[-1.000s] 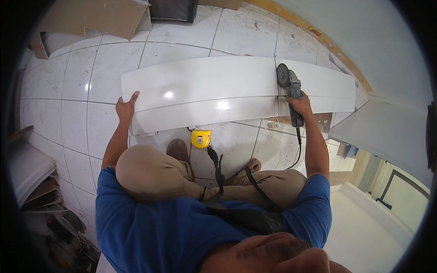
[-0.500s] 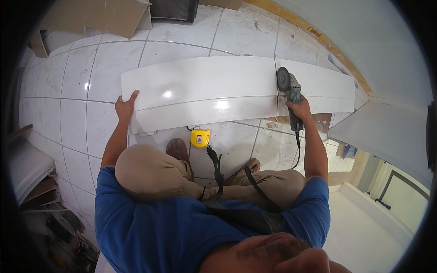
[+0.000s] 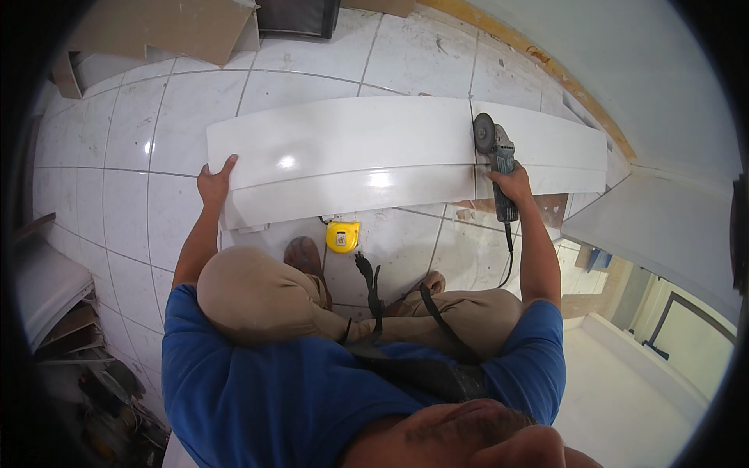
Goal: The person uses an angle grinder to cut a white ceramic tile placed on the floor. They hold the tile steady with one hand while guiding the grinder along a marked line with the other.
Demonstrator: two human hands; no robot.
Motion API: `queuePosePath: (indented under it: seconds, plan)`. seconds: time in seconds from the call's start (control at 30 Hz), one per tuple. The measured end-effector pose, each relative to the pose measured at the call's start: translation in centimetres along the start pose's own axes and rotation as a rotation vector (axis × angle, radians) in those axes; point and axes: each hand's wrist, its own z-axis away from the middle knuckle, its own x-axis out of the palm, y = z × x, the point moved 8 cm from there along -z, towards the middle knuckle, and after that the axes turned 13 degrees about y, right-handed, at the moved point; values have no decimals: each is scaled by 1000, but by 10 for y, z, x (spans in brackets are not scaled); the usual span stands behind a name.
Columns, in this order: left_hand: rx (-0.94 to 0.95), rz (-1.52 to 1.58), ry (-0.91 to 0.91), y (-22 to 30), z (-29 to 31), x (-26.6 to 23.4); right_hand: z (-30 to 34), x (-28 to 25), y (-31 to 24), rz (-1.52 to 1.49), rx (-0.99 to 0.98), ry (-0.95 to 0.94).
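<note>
A long white panel lies across the tiled floor in front of my knees, with a lengthwise seam and a dark crosswise line right of its middle. My left hand grips the panel's left end, thumb on top and the other fingers partly hidden. My right hand is wrapped round the body of an angle grinder. The grinder's dark disc lies over the panel beside the crosswise line; whether it touches the surface I cannot tell. A yellow tape measure sits on the floor just nearer than the panel.
A black cord trails from the grinder toward my right knee. Brown cardboard and a dark box stand at the far left. A pale wall with a wooden strip borders the far right. Black straps hang between my legs.
The angle grinder in my right hand has shifted very slightly to the left and away from me. My left hand, the panel and the tape measure look the same.
</note>
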Motion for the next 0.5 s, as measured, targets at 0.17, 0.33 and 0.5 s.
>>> queuePosePath:
  seconds: [0.17,0.33,0.5]
  plan:
    - [-3,-15,7,2,1,-2,4,0,0,-6,-7,2]
    - [4,-7,14,1,0,-2,7,-1,5,-3,-6,5]
    - [8,4,13,1,0,0,12,-3,7,-1,-9,5]
